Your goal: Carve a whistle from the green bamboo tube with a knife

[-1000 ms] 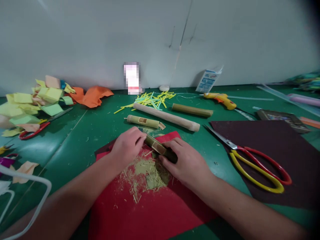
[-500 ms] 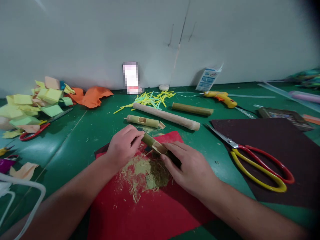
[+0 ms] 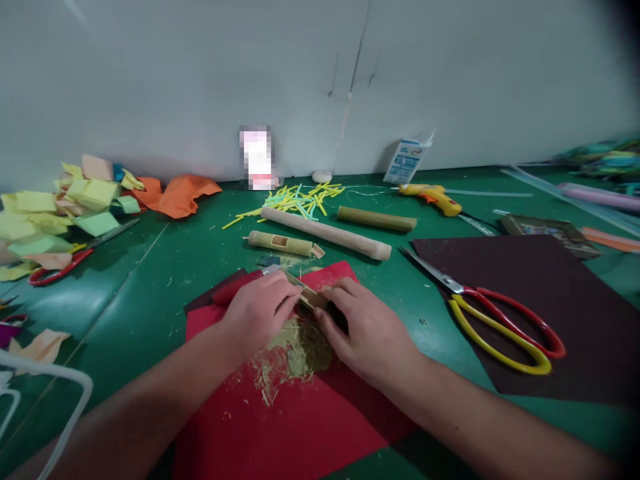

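Observation:
A short green bamboo tube [image 3: 311, 298] with a notch cut in its upper side lies slantwise between my hands. My left hand [image 3: 263, 307] is closed on its far left end, fingertips at the notch. My right hand [image 3: 367, 320] wraps round the near right end, with thumb and fingers on either side. Beneath the tube, pale shavings and dust [image 3: 300, 353] lie on a red sheet [image 3: 280, 433]. Just behind my left hand is a red-handled tool [image 3: 234, 287] with a bit of metal showing; the rest is hidden.
Beyond my hands lie a notched bamboo piece [image 3: 295, 245], a pale wooden stick [image 3: 327, 232] and another bamboo length [image 3: 377, 219]. Red-and-yellow scissors [image 3: 493, 313] rest on a dark sheet [image 3: 585, 333]. A yellow glue gun [image 3: 434, 199] lies behind; folded papers [image 3: 65, 207] pile up at left.
My left hand has slid along the bamboo tube toward the notch, closer to my right hand. The red-handled tool behind it now shows. The view has shifted slightly.

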Action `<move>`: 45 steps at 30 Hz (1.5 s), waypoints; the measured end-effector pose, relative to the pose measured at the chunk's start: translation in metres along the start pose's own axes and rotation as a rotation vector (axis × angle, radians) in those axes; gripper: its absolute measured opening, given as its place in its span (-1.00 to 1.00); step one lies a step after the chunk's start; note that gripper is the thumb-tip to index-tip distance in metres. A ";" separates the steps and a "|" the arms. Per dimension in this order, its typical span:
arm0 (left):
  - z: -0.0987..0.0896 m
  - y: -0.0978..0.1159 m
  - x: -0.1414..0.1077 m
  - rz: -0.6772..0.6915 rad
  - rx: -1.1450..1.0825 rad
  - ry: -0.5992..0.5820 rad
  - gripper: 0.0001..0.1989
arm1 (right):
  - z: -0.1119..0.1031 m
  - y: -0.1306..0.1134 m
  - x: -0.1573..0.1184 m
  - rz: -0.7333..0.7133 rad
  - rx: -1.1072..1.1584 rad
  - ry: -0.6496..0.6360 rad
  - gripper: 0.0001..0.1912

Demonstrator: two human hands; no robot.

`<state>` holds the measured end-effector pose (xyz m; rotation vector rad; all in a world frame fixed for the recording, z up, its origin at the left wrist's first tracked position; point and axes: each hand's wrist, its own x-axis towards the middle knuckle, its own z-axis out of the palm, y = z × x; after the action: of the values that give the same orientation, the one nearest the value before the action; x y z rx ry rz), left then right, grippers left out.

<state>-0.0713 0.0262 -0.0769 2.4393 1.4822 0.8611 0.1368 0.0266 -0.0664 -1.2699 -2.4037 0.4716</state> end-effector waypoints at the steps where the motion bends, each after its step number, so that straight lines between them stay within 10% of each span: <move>1: 0.000 -0.001 0.001 -0.011 0.000 0.011 -0.80 | 0.000 0.000 0.000 0.005 -0.005 -0.001 -0.77; 11: -0.017 0.005 -0.003 0.010 -0.007 0.232 -0.90 | -0.004 0.007 0.003 0.069 0.091 0.157 -0.82; 19: -0.017 -0.003 -0.005 0.052 0.005 -0.146 -0.77 | -0.005 0.012 0.004 0.075 0.199 0.308 -0.78; 25: -0.015 -0.008 -0.001 0.128 0.074 -0.118 -0.82 | -0.005 0.011 0.004 0.072 0.219 0.307 -0.77; 34: -0.015 0.012 -0.002 -0.643 -0.840 0.340 -0.89 | -0.003 0.006 0.002 0.040 0.118 0.150 -0.81; 45: -0.015 0.010 0.000 -0.705 -0.922 0.363 -0.89 | -0.004 0.004 0.000 0.029 0.064 0.085 -0.80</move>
<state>-0.0723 0.0193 -0.0603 1.0516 1.4113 1.4064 0.1413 0.0288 -0.0651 -1.2723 -2.2850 0.4888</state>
